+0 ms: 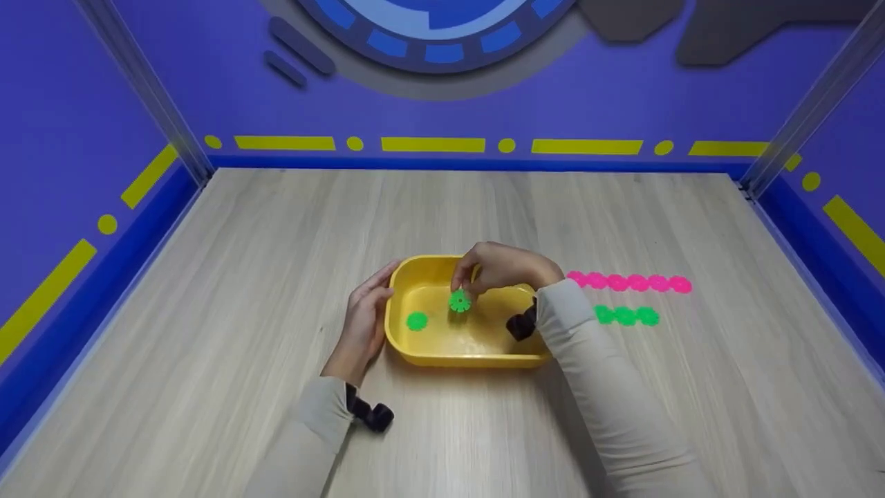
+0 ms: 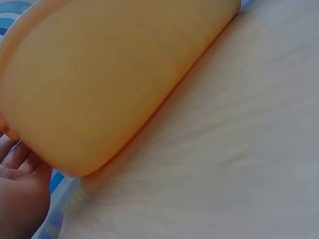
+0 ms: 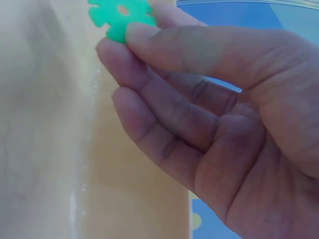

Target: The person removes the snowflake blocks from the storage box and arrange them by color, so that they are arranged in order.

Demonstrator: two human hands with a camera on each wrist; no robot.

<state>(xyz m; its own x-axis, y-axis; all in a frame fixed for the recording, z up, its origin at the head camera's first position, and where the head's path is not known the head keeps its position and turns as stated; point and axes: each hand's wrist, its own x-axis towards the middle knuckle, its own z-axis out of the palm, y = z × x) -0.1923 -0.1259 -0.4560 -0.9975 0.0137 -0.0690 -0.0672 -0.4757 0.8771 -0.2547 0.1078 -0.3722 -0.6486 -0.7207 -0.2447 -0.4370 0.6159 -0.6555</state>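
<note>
My right hand (image 1: 505, 266) is over a yellow plastic basin (image 1: 470, 361), pinching a green snowflake building disc (image 1: 460, 301) between thumb and fingers. In the right wrist view the notched rim and centre hole of this green disc (image 3: 112, 12) show, with the thumb pressed on its lower edge. Another green disc (image 1: 417, 321) lies on the basin floor toward the left. My left hand (image 1: 366, 318) rests against the basin's left end, fingers along the outside and thumb at the rim. The left wrist view shows its palm and relaxed fingers (image 2: 22, 159) beside the basin wall.
Right of the basin, a row of several pink discs (image 1: 638, 282) lies on the wooden table (image 1: 297, 228). Nearer me is a shorter row of green discs (image 1: 626, 316), partly covered by my right sleeve. Blue panels (image 1: 429, 117) with yellow marks stand around the table.
</note>
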